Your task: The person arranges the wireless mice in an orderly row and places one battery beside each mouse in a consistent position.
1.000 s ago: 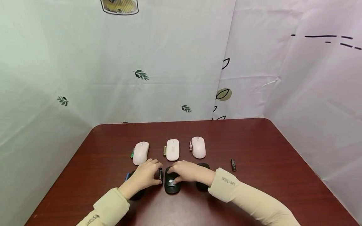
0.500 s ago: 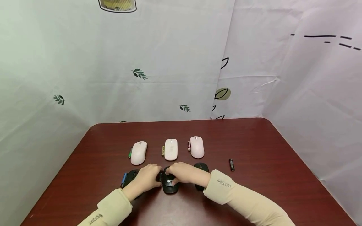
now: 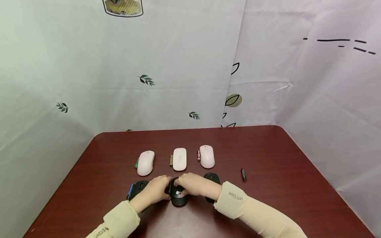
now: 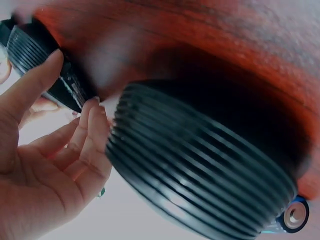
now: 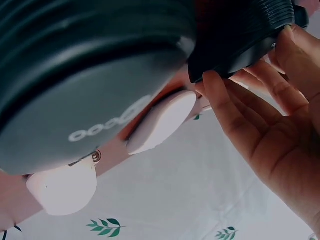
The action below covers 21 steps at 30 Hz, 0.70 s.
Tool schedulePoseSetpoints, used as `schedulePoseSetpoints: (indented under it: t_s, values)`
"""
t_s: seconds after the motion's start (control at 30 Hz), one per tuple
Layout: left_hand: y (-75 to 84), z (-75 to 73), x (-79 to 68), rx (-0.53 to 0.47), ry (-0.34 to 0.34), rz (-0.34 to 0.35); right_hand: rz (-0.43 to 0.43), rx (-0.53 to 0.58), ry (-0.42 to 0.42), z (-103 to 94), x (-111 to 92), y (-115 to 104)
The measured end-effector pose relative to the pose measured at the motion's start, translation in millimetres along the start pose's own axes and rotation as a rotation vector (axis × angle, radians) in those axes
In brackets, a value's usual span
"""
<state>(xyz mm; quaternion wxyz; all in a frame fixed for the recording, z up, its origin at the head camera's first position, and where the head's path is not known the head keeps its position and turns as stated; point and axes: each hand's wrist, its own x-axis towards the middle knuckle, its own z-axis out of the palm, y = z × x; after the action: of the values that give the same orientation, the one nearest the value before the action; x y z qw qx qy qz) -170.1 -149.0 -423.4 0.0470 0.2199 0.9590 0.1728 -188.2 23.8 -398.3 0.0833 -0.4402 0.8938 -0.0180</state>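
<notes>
My left hand [image 3: 154, 190] pinches a black battery [image 4: 75, 91] between thumb and fingertips, along the left side of a black computer mouse [image 3: 179, 200]. From the other side my right hand [image 3: 193, 184] holds that mouse, thumb near its rear and fingers toward its front. In the right wrist view, the gripped mouse [image 5: 242, 47] shows its ribbed rear end. Fingers hide most of the battery in the head view. Partly under my left forearm lies another black mouse [image 3: 139, 187], a blue battery [image 3: 130, 191] at its left. Behind my right wrist sits a third black mouse [image 3: 212, 178].
A back row has a white mouse [image 3: 146, 163] with a green battery [image 3: 137, 163], a second white mouse [image 3: 180, 159] with a gold battery [image 3: 171, 160], and a pale pink mouse [image 3: 207, 156] with a pink battery [image 3: 198, 155]. One black battery [image 3: 243, 175] lies alone at right.
My left hand has moved right with the battery, closing the gap to the middle black mouse. The right hand keeps its grip on the mouse. The head view has shifted slightly.
</notes>
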Motion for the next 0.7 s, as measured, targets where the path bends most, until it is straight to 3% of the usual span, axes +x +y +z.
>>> schedulePoseSetpoints:
  t_s: [0.37,0.7]
  values:
    - [-2.2,-3.5,3.3,-0.009,-0.015,0.023,0.014,0.021,-0.01,-2.2,-0.3,0.5]
    - [-1.8,-1.8,2.0,0.004,-0.031,-0.017,0.007,0.039,-0.048,-0.9,-2.1,1.3]
